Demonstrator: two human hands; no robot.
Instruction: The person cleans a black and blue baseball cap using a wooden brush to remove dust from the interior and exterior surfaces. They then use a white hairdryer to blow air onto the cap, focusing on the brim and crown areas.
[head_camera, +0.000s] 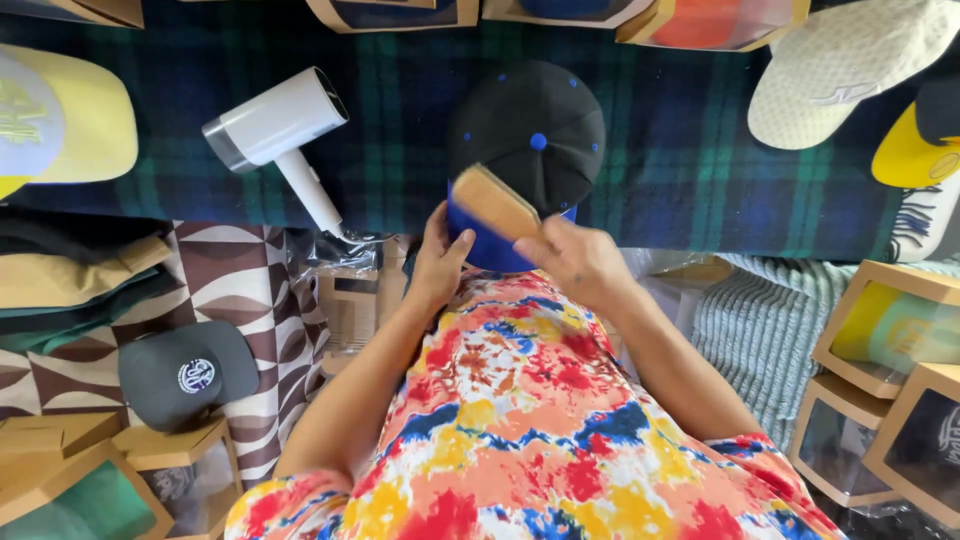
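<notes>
While my right hand (578, 262) is clenched around one end of a wooden brush (497, 202), its pale bristle face lies tilted across the black cap (530, 130), low on the crown where it meets the blue brim (478, 245). My left hand (437, 262) grasps that brim from its left edge, fingers curled against the blue, thumb side up toward the brush. Black crown panels carry a blue top button and small blue eyelets, and the cap rests on a dark blue and green plaid blanket (680, 150) spread over the table, close to its near edge and just above my tie-dye shirt (530, 430) in red, yellow, blue and orange. Left of the cap, well apart from it, a white handheld steamer (280, 135) lies on the blanket with its handle pointing toward me. A yellow-brimmed cap (60, 115) sits at the far left edge, a cream cap (845, 70) at the upper right, and another yellow brim (910, 155) just below that one. Lower left, a dark grey cap with a round white patch (185, 375) rests on a cardboard box (170, 445), and windowed cardboard boxes (890, 325) stand stacked at my right.
</notes>
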